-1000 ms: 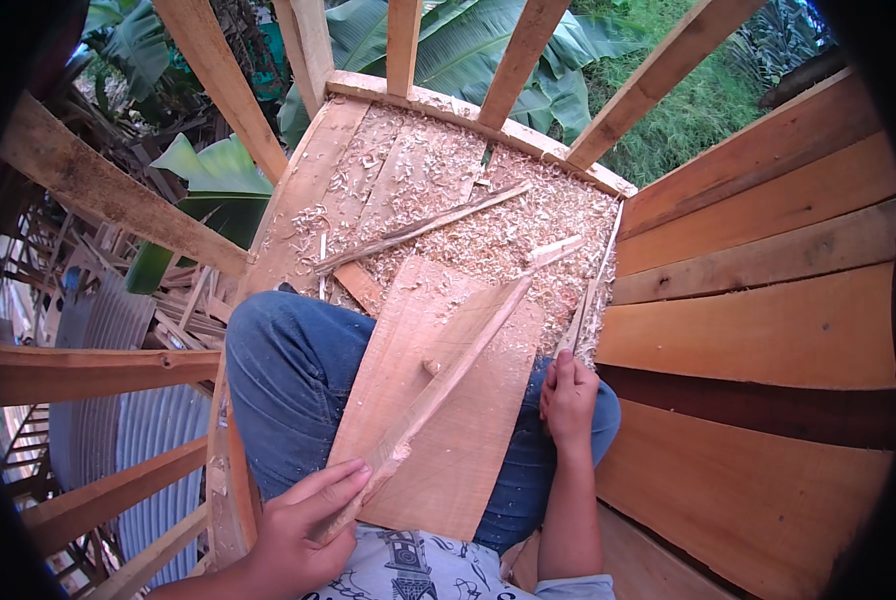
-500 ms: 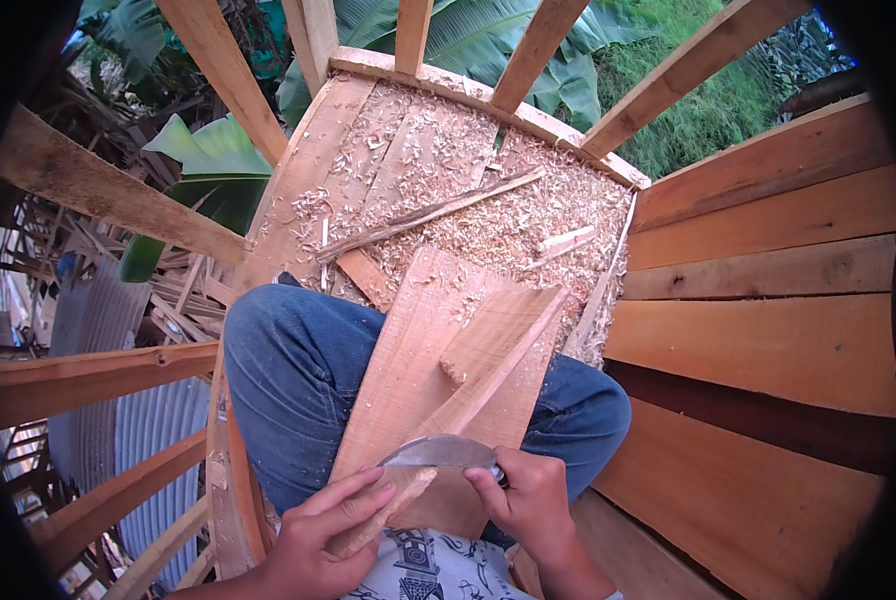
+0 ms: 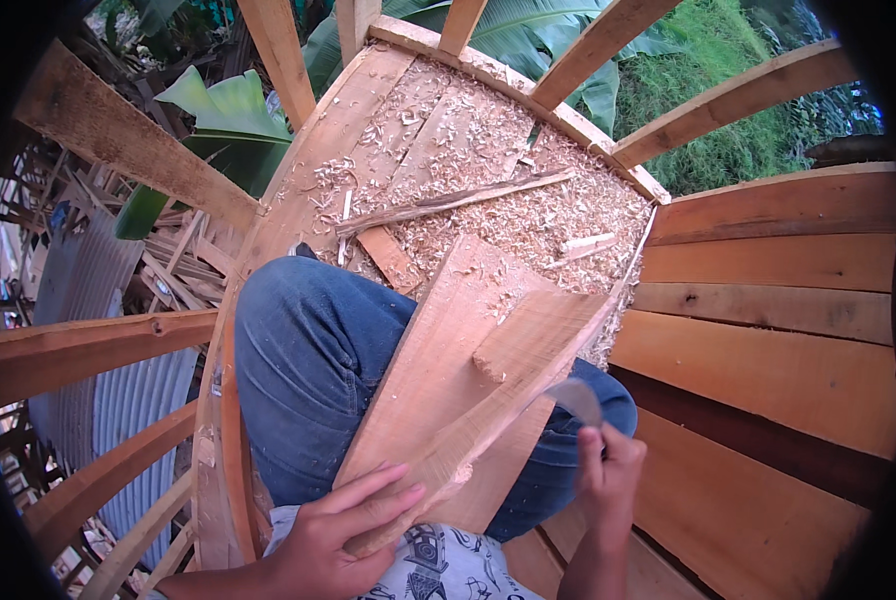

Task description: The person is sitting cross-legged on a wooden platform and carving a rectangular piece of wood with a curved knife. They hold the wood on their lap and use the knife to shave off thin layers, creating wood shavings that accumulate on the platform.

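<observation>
My left hand (image 3: pixel 346 532) is closed around the narrow near end of a carved piece of wood (image 3: pixel 493 415). The piece runs away to the right and widens into a squared block at its far end. A broad flat board (image 3: pixel 418 370) lies under it, across my lap. In my right hand (image 3: pixel 611 468) is a knife with a curved blade (image 3: pixel 576 400), slightly blurred. The blade is beside the right edge of the carved piece, around its middle; I cannot tell whether it touches. The knife's handle is mostly hidden by my fingers.
Wood shavings (image 3: pixel 478 225) cover the plank floor ahead. On them lie a long rough stick (image 3: pixel 453 203), a short flat offcut (image 3: pixel 388 258) and a pale scrap (image 3: pixel 588 246). A plank wall (image 3: pixel 758 350) stands to the right. Wooden slats (image 3: pixel 98 340) fence the left and far sides.
My right hand and the knife have swung from across the wood near my left hand out to its right edge, farther away. The view has shifted slightly. My left hand keeps its hold.
</observation>
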`<state>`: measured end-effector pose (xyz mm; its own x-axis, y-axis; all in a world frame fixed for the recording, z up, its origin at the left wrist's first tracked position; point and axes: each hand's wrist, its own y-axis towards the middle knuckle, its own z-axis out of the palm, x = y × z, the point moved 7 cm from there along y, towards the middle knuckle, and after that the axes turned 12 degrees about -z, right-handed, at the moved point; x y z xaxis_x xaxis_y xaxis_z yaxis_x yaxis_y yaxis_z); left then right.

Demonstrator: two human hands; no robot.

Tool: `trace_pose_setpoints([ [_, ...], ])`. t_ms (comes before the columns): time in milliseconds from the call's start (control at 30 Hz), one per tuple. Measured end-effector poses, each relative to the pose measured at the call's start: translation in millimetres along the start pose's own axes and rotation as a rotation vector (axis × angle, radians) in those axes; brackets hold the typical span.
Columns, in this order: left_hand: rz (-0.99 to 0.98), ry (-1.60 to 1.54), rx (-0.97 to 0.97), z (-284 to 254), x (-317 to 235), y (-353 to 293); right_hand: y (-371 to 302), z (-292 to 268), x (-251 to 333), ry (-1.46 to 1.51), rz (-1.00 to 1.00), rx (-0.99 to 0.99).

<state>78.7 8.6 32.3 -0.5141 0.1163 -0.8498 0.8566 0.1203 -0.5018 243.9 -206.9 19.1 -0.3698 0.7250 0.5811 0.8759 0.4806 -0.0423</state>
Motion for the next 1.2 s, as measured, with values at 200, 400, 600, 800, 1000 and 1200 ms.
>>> trace_pose_setpoints([
  [200, -0.016, -0.031, 0.030, -1, 5, 0, -22, 36, 45, 0.005, -0.161, 0.255],
  [400, 0.021, -0.045, 0.027, -3, 1, 1, -12, 20, 29, -0.162, -0.159, 0.131],
  [600, 0.044, -0.062, 0.040, -5, 8, -1, -7, 12, 19, -0.215, -0.149, -0.001],
  [800, 0.051, -0.104, 0.048, -7, 8, -1, -9, -21, -21, -0.069, 0.086, -0.092],
  [1000, 0.002, -0.123, 0.067, -4, 12, -1, -31, 38, 56, -0.020, -0.139, 0.253],
  [1200, 0.057, -0.095, 0.055, -7, 8, 0, -19, 34, 45, -0.107, -0.235, 0.178],
])
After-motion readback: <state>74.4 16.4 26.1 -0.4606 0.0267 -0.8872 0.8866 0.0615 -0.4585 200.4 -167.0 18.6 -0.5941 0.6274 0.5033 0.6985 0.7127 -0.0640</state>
